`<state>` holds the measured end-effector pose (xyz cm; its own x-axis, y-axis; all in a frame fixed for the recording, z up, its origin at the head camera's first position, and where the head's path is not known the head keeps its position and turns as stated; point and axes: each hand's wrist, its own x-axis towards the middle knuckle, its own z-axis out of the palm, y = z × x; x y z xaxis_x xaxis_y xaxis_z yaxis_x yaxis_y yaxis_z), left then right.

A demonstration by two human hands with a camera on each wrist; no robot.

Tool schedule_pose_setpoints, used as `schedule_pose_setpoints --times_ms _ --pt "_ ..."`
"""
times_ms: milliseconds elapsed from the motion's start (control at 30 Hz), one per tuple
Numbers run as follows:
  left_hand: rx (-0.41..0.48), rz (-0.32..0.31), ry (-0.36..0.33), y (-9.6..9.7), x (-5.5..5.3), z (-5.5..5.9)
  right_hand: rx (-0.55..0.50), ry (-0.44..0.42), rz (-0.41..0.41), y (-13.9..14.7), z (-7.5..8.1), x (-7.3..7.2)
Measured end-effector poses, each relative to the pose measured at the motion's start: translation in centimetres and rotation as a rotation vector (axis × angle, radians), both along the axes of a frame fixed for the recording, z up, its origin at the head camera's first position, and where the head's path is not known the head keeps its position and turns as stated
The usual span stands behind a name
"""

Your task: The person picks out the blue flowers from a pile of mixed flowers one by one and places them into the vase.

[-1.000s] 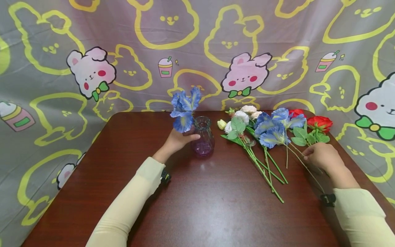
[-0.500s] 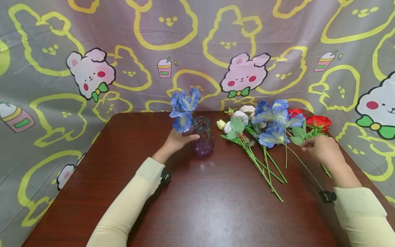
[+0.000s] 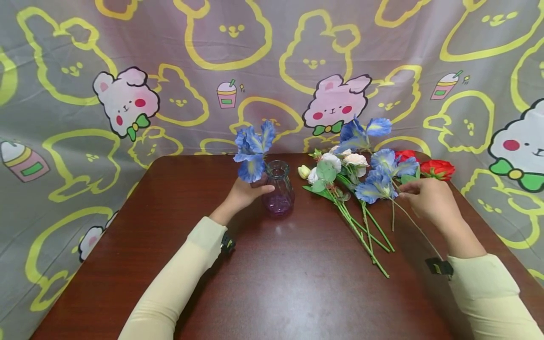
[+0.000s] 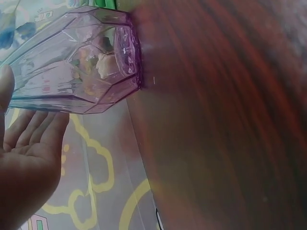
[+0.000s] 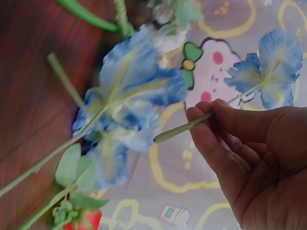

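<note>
Purple-tinted and clear, a glass vase (image 3: 278,200) stands upright on the table. My left hand (image 3: 245,194) grips its left side, thumb in front; in the left wrist view the fingers (image 4: 41,129) lie behind the glass. A blue iris (image 3: 251,158) leans left out of the vase mouth. My right hand (image 3: 435,203) pinches a second blue iris (image 5: 268,72) near its stem's cut end. That flower is held up above the bunch at the right. More blue irises (image 3: 382,177) lie just below the pinched stem, near the right fingertips.
White and cream flowers (image 3: 331,163) with long green stems lie right of the vase on the dark wooden table (image 3: 280,288). Red flowers (image 3: 437,169) lie at the table's right back edge. A patterned curtain (image 3: 272,42) hangs behind.
My right hand has moved left and slightly up, lifting the pinched iris off the bunch towards the back. The left hand and the vase have stayed in place.
</note>
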<state>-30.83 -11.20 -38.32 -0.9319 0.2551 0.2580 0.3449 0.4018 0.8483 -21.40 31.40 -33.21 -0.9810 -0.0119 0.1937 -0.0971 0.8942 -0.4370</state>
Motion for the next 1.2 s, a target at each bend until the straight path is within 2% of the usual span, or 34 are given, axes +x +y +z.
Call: schedule_pose_setpoints --times_ms 200,433,667,800,967,1000,1033,1200 --pt "-0.021 0.017 -0.008 0.1 0.4 0.2 -0.034 0.059 0.032 -2.1 0.8 0.1" --pt "-0.003 0.02 -0.014 0.2 0.8 -0.1 -0.133 0.032 0.067 -4.8 1.2 0.3" --pt "0.019 0.02 -0.01 0.4 1.0 -0.2 -0.189 0.068 0.09 -7.3 1.4 0.3" --pt "0.037 0.012 -0.008 0.4 1.2 -0.1 -0.263 0.077 0.125 -8.7 1.5 0.3" --pt "0.077 -0.013 0.028 0.1 1.8 -0.1 -0.321 0.055 0.146 -10.1 1.6 0.3" --pt "0.085 -0.021 0.036 0.0 2.3 0.3 -0.329 0.046 0.148 -10.4 1.6 0.3" --pt "0.099 -0.03 0.048 -0.1 2.4 0.3 -0.333 0.041 0.145 -10.7 1.6 0.3" --pt "0.106 -0.026 0.065 -0.3 3.1 0.4 -0.37 0.058 0.164 -12.1 1.5 0.1"
